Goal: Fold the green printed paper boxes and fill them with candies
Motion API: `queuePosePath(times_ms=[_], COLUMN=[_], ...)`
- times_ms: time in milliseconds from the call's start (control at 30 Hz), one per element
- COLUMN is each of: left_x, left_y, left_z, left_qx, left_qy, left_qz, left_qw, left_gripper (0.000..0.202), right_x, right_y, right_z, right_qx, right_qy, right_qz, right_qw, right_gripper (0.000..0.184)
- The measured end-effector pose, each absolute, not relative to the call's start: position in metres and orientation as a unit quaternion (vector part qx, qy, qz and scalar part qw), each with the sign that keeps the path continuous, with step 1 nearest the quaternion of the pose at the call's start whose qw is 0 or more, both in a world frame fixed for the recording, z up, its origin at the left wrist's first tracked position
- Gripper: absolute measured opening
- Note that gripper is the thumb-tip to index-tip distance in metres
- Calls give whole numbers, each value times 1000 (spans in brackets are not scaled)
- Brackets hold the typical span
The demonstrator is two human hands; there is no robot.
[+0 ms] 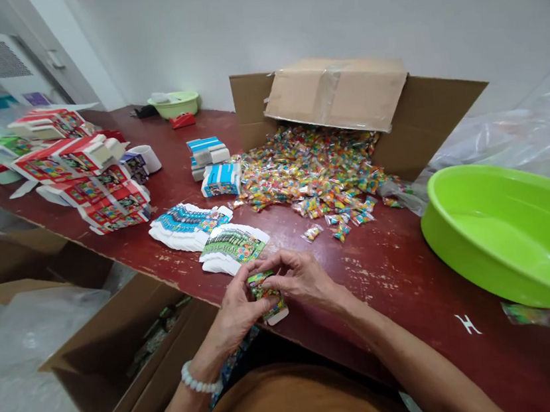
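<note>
Near the table's front edge, a small green printed candy box (266, 294) is between my two hands, with a white flap sticking out at its lower end. My left hand (237, 307) grips it from the left, thumb across its face. Over the top end curls my right hand (304, 276), its thumb and fingers pressed on the box. Just beyond my hands lies a fanned stack of flat green cartons (234, 244), beside a fan of flat blue cartons (190, 224). Behind them, wrapped candies (310, 168) are heaped on the table.
A tipped cardboard box (336, 95) spills the candies. At right stands a green basin (509, 237). Red carton bundles (79, 163) are piled at left, blue bundles (221, 179) mid-table. Below the table edge sits an open cardboard box (123, 358) with contents I cannot make out.
</note>
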State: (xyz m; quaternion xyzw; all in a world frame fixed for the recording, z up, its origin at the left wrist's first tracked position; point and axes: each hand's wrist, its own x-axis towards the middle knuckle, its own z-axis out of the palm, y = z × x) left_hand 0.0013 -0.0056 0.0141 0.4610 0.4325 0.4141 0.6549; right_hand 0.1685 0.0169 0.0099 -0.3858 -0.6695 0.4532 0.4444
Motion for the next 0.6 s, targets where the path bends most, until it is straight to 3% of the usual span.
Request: queuePosePath(times_ms=[67, 200, 333, 467, 600], left_x=[4, 10, 5, -16, -34], left_y=[-2, 3, 9, 7, 0], left_z=[16, 11, -4, -10, 2], left_qx=[486, 494, 416, 576, 738], left_qy=[452, 458, 500, 582, 559], left_qz=[401, 415, 440, 384, 218], left_qw=[631, 611, 620, 426, 310], left_gripper=[62, 58, 67, 32, 25], right_x=[166, 173, 210, 247, 252], right_y=[15, 22, 52, 82, 88], right_z=[10, 10, 5, -9, -19], right_qx=[-357, -348, -567, -735, -719], right_qy=[-720, -752, -674, -590, -587], right_qz=[393, 341, 237, 136, 195], right_qw=[447, 443, 411, 305, 317], right_gripper=[5, 13, 18, 23, 21])
